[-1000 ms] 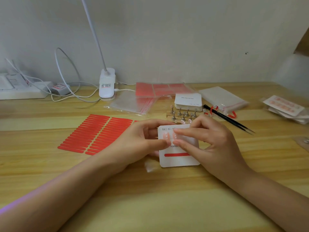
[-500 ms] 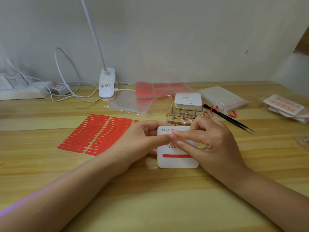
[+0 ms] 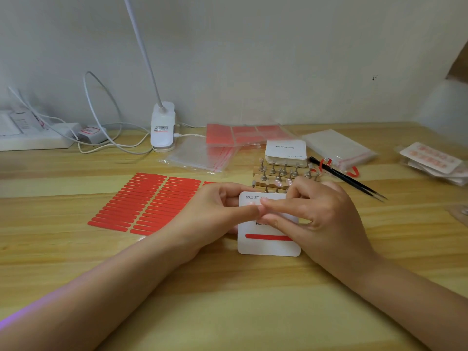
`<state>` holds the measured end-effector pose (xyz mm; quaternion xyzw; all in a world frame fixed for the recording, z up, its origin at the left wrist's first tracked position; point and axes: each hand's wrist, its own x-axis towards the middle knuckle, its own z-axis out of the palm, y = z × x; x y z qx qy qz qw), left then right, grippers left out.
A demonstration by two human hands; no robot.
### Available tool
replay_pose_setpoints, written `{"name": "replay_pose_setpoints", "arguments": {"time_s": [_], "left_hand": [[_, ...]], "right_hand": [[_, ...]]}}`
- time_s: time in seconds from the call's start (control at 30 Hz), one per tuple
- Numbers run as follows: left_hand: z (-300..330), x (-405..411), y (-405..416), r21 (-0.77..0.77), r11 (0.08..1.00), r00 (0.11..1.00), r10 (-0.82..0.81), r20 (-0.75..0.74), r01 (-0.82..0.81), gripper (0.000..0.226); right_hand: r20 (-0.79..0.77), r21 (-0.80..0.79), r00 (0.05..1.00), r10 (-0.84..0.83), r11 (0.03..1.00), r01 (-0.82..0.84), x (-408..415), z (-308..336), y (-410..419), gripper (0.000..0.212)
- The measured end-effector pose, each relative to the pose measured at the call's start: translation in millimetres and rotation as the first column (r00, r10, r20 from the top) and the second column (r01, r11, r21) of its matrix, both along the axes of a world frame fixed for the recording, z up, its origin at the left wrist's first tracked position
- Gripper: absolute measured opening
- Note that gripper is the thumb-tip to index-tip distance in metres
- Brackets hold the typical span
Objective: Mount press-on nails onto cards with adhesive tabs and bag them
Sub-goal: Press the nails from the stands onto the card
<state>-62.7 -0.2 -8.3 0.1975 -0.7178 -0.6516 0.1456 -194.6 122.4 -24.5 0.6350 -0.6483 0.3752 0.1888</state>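
Card has edged up the worktop; left hand grips its edge, thumb across. Right hand now presses straight fingers on the upper row, seating a nail, I'd say.

I see both hands meeting over a white card on the wooden desk: my left hand holds its 9 o'clock edge, my right hand presses fingertips onto its upper half. A red strip crosses the card. Red adhesive tabs lie at 9 o'clock, black tweezers at 2 o'clock.
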Motion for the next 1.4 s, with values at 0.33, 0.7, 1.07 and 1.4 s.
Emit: {"name": "replay_pose_setpoints", "arguments": {"time_s": [0.33, 0.7, 1.07, 1.4], "left_hand": [[0.9, -0.7, 1.0, 0.063, 0.997, 0.999, 0.039, 0.006, -0.039, 0.015], [2.2, 0.0, 1.0, 0.096, 0.993, 0.998, 0.065, 0.000, -0.064, 0.015], [2.3, 0.5, 0.1, 0.106, 0.993, 0.999, 0.048, -0.006, -0.047, 0.015], [2.7, 1.9, 1.7, 0.070, 0.997, 0.999, 0.040, 0.004, -0.041, 0.012]], "right_hand": [[0.419, -0.103, 0.907, 0.044, 0.995, 0.000, -1.3, 3.7, -0.5, 0.015], [0.580, 0.000, 0.814, -0.005, 1.000, 0.007, -1.9, 4.7, 0.0, 0.011], [0.662, 0.029, 0.749, 0.002, 0.999, -0.028, -3.3, 5.7, -0.5, 0.020], [0.677, 0.029, 0.736, 0.029, 0.997, -0.066, -5.3, 4.5, -0.6, 0.025]]}}
